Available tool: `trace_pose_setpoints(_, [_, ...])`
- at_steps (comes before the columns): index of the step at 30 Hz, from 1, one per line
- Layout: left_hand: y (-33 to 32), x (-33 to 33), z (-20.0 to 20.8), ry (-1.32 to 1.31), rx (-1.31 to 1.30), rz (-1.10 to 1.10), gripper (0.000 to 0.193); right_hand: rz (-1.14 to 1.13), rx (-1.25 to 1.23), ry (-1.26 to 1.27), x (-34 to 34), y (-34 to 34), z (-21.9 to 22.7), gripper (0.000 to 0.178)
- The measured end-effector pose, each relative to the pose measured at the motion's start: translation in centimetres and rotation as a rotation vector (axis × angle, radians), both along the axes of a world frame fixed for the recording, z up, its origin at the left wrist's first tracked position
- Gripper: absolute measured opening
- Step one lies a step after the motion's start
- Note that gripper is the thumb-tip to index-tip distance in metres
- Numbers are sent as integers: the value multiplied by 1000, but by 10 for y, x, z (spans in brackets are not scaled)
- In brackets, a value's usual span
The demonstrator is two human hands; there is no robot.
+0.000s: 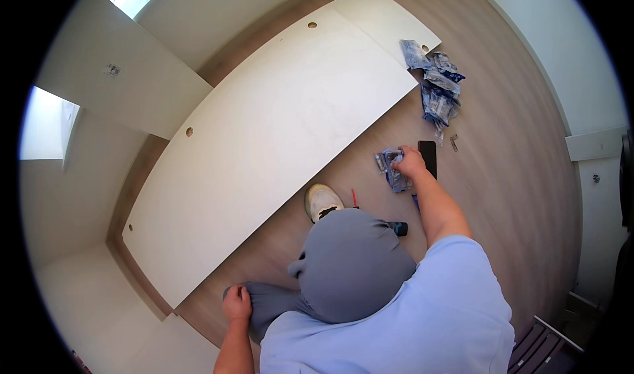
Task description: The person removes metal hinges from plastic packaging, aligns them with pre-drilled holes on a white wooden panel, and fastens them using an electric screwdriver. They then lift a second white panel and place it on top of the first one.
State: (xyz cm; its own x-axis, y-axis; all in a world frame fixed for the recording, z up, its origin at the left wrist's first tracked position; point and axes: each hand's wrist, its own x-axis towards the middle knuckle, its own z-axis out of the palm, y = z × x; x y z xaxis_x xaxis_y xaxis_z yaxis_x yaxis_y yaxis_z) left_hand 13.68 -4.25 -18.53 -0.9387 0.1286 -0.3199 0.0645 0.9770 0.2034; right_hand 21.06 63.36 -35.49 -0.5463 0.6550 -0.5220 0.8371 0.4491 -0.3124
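Observation:
My right hand (411, 163) reaches forward to a small clear-and-blue plastic bag (396, 180) on the floor, its fingers closed on the bag's upper edge. Small parts show through the plastic, too small to name. Just beside that hand lies a black oblong object (428, 155), partly covered by my forearm. My left hand (238, 303) rests at my bent knee in grey trousers, with its fingers curled in. Whatever may be inside those fingers is hidden.
Large white panels (284, 110) with round holes cover the floor ahead and left. Several bags (439, 97) lie heaped past the panel corner, near small metal pieces (454, 143). A red-handled tool (354, 198) lies by my shoe (322, 201). Another panel (125, 64) leans at left.

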Motion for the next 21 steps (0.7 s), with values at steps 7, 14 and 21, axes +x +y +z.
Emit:
trace_pose_setpoints(7, [26, -21, -19, -72, 256, 100, 12, -74, -17, 118, 16, 18, 19, 46])
trace_pose_setpoints(14, [126, -59, -20, -267, 713, 177, 15, 141, -511, 526, -40, -21, 116, 32])
trace_pose_setpoints(21, [272, -113, 68, -346, 513, -343, 18, 1155, -483, 354, -156, -156, 200, 27])
